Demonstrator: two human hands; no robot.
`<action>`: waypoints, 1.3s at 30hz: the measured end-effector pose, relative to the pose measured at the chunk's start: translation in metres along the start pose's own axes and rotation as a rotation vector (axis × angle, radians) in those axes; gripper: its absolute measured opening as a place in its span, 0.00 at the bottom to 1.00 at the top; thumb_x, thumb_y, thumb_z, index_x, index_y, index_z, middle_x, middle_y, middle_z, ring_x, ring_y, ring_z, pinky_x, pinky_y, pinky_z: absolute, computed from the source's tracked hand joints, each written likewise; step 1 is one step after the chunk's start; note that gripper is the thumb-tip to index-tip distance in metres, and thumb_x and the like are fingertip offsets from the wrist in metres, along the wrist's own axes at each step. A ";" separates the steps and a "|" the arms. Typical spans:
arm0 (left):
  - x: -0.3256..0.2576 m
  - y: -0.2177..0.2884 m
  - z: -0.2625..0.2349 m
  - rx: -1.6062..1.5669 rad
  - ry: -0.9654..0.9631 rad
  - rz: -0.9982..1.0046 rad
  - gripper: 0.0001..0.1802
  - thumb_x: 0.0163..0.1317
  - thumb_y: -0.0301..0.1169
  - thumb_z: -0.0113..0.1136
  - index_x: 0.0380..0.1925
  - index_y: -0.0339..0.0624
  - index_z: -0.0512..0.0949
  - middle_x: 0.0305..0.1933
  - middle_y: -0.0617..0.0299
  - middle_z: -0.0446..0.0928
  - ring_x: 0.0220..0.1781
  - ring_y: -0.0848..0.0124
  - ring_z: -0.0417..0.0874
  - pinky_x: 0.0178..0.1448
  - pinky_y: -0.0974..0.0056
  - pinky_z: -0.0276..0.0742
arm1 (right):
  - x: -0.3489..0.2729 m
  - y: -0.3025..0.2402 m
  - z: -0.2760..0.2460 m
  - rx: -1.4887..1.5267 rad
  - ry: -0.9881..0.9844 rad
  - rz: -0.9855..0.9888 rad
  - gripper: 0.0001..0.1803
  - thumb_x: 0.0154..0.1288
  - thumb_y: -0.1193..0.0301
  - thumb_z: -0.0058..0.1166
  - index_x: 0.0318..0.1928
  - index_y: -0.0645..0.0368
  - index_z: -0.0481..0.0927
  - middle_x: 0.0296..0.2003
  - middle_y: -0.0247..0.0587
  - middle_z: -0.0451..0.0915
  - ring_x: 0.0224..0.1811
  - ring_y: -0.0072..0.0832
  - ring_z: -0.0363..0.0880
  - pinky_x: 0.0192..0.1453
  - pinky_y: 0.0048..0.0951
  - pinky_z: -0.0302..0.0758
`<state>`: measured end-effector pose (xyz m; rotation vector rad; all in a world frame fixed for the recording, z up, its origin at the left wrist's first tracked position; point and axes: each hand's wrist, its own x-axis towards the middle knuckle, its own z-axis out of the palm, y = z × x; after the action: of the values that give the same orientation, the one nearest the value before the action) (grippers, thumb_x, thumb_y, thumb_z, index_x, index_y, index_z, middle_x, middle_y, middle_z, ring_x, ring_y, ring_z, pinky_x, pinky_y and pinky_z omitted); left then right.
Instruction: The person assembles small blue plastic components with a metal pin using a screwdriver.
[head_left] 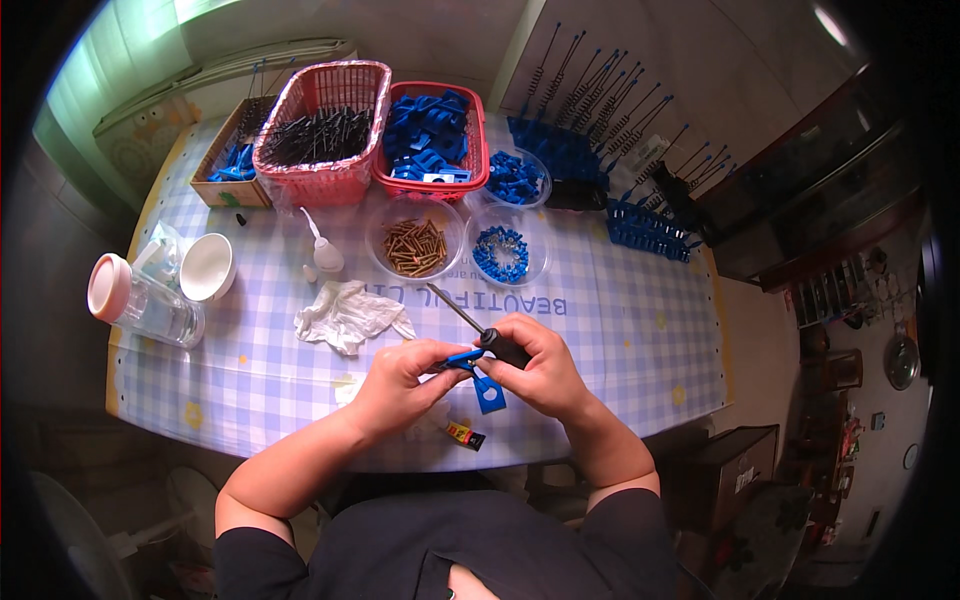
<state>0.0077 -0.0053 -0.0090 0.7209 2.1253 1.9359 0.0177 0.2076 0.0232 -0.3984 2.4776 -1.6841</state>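
Across the checked tabletop, stock sits at the far side, work at the near edge. Big stuff first: pink basket full of black bristly pieces, red basket of blue parts right beside it. Good, both well clear of the elbows.

Hands next. Left hand: grip closed, thumb and fingers pinching the blue part. Right hand: grip wrapped on the screwdriver's handle, fingertips up against the part too.

Bowl of screws is just beyond the driver tip, easy reach. Tissue lies left of the driver, out of the way.

Screwdriver: shaft points away, off the part. Fine for finger work; I'd turn it round before any driving, and mind that tip meanwhile.

Blue part: up between both hands, above the tabletop, lower flap hanging. One piece or two, can't tell. I'd pinch near the joint and square it up first.

Tube: right below, near the edge. I'd shift it.

Screws: one at a time, start by fingertip, straight.
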 end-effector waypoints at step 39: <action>-0.001 -0.004 -0.008 -0.568 -0.023 -0.312 0.14 0.65 0.24 0.62 0.50 0.32 0.77 0.42 0.59 0.83 0.44 0.75 0.82 0.51 0.68 0.79 | 0.000 -0.007 -0.038 -0.517 0.054 0.040 0.15 0.55 0.73 0.60 0.44 0.63 0.81 0.32 0.45 0.76 0.35 0.40 0.77 0.40 0.33 0.73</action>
<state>0.0038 -0.0132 -0.0120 0.2788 1.4404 2.1661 0.0098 0.2389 0.0442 -0.3473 2.9193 -1.0296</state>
